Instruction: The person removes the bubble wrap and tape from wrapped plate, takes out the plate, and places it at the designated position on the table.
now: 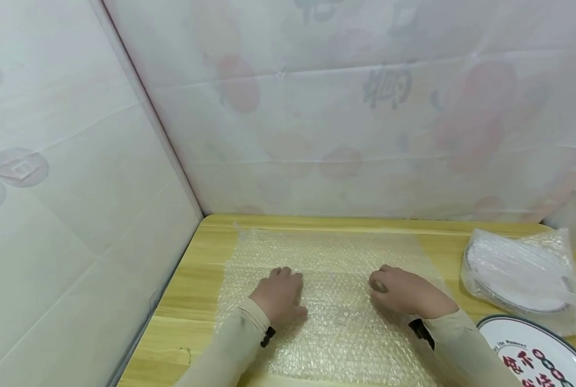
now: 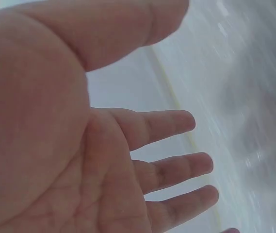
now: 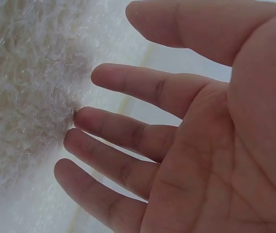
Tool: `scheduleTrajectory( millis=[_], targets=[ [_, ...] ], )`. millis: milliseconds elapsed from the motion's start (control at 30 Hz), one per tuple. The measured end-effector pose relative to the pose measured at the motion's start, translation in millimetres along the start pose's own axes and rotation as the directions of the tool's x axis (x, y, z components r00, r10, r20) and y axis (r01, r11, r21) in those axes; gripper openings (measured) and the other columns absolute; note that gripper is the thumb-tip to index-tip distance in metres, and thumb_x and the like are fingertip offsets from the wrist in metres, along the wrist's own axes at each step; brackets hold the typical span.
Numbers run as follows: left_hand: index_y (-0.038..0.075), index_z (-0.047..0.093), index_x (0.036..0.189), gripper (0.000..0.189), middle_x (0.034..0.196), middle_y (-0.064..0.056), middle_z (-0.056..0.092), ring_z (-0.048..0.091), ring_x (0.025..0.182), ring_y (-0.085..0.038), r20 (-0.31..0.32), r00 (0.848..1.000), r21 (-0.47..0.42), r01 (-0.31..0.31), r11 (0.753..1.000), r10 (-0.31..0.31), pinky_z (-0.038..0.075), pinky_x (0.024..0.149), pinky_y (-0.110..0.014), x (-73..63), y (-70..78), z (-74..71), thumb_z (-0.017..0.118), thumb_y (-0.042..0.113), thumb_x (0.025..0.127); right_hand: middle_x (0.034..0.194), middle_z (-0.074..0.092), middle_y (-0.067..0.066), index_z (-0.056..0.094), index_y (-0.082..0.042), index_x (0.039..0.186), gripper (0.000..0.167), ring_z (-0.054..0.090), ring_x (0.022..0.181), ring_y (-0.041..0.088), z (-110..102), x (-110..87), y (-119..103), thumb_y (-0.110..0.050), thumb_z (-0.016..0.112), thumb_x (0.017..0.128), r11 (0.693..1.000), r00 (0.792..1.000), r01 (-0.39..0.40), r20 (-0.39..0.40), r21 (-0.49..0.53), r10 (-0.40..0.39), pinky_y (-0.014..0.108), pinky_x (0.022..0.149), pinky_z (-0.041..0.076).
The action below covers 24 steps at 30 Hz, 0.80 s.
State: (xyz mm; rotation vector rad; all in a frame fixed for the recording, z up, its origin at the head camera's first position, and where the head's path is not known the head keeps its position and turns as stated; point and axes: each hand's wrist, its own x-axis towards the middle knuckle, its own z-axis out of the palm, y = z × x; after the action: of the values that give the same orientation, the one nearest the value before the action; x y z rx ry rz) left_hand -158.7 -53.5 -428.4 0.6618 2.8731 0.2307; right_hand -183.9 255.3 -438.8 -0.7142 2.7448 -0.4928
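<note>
A sheet of clear bubble wrap (image 1: 336, 333) lies spread flat across the wooden table. Over its left half is my left hand (image 1: 279, 296), palm down with the fingers spread. In the left wrist view its fingers (image 2: 167, 124) stretch out apart with nothing in them. My right hand (image 1: 409, 293) is over the right half of the sheet, thumb side up. Seen from the right wrist, its fingers (image 3: 128, 136) are extended and the palm is bare, with the fingertips close to the bubble wrap (image 3: 26, 97).
At the front right a white plate (image 1: 525, 336) with a dark rim and red characters lies partly out of frame. Behind it sits another plate wrapped in bubble wrap (image 1: 515, 269). Pale printed cloth (image 1: 317, 134) hangs behind and left of the wooden table (image 1: 172, 317).
</note>
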Motion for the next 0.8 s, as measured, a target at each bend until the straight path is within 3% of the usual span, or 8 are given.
scheduleTrajectory(
  millis=[100, 233, 333, 400, 567, 800],
  targets=[
    [0.019, 0.056, 0.091, 0.038, 0.119, -0.012, 0.062, 0.053, 0.129, -0.042, 0.028, 1.000, -0.016, -0.006, 1.000, 0.006, 0.059, 0.088, -0.053, 0.1, 19.2, 3.5, 0.079, 0.050, 0.087, 0.102, 0.060, -0.005, 0.070, -0.018, 0.109, 0.014, 0.056, 0.081, 0.009, 0, 1.6, 0, -0.027, 0.061, 0.104, 1.000, 1.000, 0.008, -0.009, -0.019, -0.009, 0.036, 0.071, 0.052],
    [0.015, 0.062, 0.127, 0.064, 0.134, -0.015, 0.059, 0.050, 0.135, -0.041, 0.048, 0.999, 0.030, 0.024, 0.999, -0.026, 0.060, 0.085, -0.053, 3.9, 44.3, 13.1, 0.075, 0.062, 0.085, 0.109, 0.064, -0.001, 0.071, -0.014, 0.116, 0.022, 0.063, 0.091, 0.015, 0, 2.6, -3, -0.029, 0.062, 0.103, 0.999, 1.000, 0.005, -0.029, -0.047, -0.006, 0.042, 0.078, 0.057],
    [0.021, 0.053, 0.149, 0.084, 0.152, -0.014, 0.051, 0.044, 0.142, -0.040, 0.047, 0.998, 0.092, 0.043, 0.995, -0.048, 0.055, 0.093, -0.061, 9.2, 58.5, 20.8, 0.070, 0.071, 0.083, 0.114, 0.067, 0.003, 0.071, -0.011, 0.118, 0.026, 0.066, 0.096, 0.021, -1, 3.0, -7, -0.029, 0.063, 0.103, 0.998, 0.999, 0.005, -0.051, -0.066, -0.008, 0.047, 0.083, 0.057],
    [0.026, 0.048, 0.154, 0.090, 0.158, -0.012, 0.046, 0.041, 0.146, -0.039, 0.054, 0.997, 0.114, 0.057, 0.992, -0.063, 0.051, 0.098, -0.065, 12.3, 65.6, 25.9, 0.067, 0.076, 0.082, 0.115, 0.067, 0.004, 0.072, -0.010, 0.119, 0.026, 0.066, 0.098, 0.023, 0, 3.0, -9, -0.029, 0.063, 0.102, 0.997, 0.998, 0.002, -0.063, -0.073, -0.007, 0.048, 0.084, 0.058],
    [0.033, 0.039, 0.159, 0.102, 0.164, -0.011, 0.037, 0.036, 0.150, -0.037, 0.079, 0.992, 0.141, 0.089, 0.986, -0.101, 0.048, 0.101, -0.068, 16.3, 73.7, 35.9, 0.066, 0.085, 0.076, 0.117, 0.067, 0.005, 0.072, -0.010, 0.118, 0.026, 0.067, 0.101, 0.026, 1, 2.8, -12, -0.029, 0.062, 0.103, 0.996, 0.997, -0.001, -0.080, -0.085, -0.006, 0.050, 0.086, 0.058],
    [0.032, 0.042, 0.157, 0.104, 0.163, -0.011, 0.039, 0.039, 0.147, -0.036, 0.048, 0.993, 0.152, 0.098, 0.984, -0.106, 0.051, 0.097, -0.067, 20.9, 69.8, 37.8, 0.071, 0.084, 0.071, 0.116, 0.068, 0.005, 0.072, -0.010, 0.117, 0.024, 0.067, 0.101, 0.026, -2, 2.0, -16, -0.027, 0.061, 0.103, 0.996, 0.996, 0.005, -0.091, -0.088, -0.013, 0.049, 0.084, 0.058]
  ],
)
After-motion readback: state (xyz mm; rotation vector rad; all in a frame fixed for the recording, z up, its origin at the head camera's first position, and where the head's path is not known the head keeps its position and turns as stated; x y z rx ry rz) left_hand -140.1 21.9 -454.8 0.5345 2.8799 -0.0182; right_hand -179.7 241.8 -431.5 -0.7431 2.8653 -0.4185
